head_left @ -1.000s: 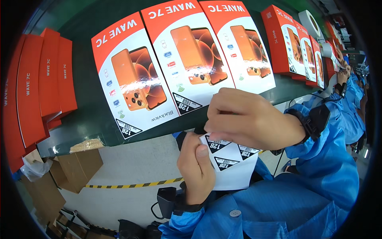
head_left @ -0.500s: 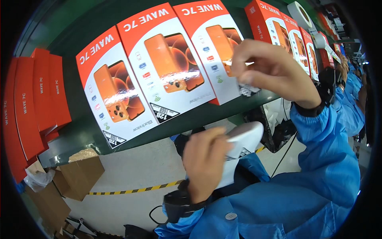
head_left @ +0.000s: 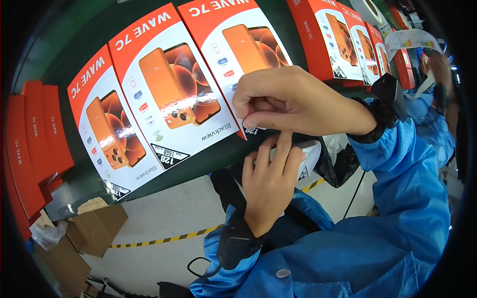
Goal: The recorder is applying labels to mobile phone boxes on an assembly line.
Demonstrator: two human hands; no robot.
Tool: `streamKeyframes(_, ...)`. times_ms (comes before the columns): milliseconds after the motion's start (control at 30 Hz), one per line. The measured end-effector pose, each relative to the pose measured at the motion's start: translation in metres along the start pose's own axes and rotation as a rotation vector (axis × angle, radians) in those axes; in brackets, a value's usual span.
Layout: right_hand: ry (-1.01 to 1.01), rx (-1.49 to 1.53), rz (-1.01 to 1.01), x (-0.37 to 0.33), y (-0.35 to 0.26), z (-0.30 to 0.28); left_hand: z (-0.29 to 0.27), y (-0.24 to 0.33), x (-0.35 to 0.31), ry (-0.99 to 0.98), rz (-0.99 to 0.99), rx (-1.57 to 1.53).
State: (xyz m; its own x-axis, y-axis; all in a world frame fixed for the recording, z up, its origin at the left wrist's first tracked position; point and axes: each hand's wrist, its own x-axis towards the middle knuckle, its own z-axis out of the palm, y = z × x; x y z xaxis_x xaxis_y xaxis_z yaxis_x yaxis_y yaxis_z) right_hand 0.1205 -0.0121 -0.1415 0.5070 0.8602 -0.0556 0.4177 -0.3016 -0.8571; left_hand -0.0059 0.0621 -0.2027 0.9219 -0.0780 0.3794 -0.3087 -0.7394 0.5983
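Three white-and-red phone boxes lie side by side: a left box (head_left: 107, 134), a middle box (head_left: 171, 94) and a right box (head_left: 238, 52). Black-and-white triangular stickers mark the lower corners of the left two. My right hand (head_left: 293, 102) is closed over the right box's lower corner, thumb and forefinger pinched at a similar sticker (head_left: 252, 132), partly hidden by the hand. Just below, my left hand (head_left: 271, 186) grips a white strip of stickers (head_left: 309, 155), mostly behind its fingers. The left forefinger reaches up to the right thumb.
Stacked red boxes (head_left: 35, 144) stand at the left. More upright phone boxes (head_left: 330, 44) line the far right beside a white roll (head_left: 367, 11). A black bag (head_left: 340, 169) hangs at the table edge. Open cartons (head_left: 102, 226) sit on the floor. Another person's blue sleeve (head_left: 432, 129) shows at right.
My right hand has come left and down with the sticker to the right box's corner. My left hand has risen beneath it with the strip. The view has shifted, so the boxes appear farther left.
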Motion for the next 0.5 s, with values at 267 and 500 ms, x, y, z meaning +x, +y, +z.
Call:
streamKeyframes(267,0.021,0.045,-0.017,-0.0012,0.0021,0.0009,-0.0008,0.0,-0.0002,-0.032,-0.024,-0.025)
streamKeyframes(500,0.007,-0.049,-0.072,-0.0006,0.0015,0.0016,-0.0027,0.0013,-0.0015,-0.038,-0.038,-0.012)
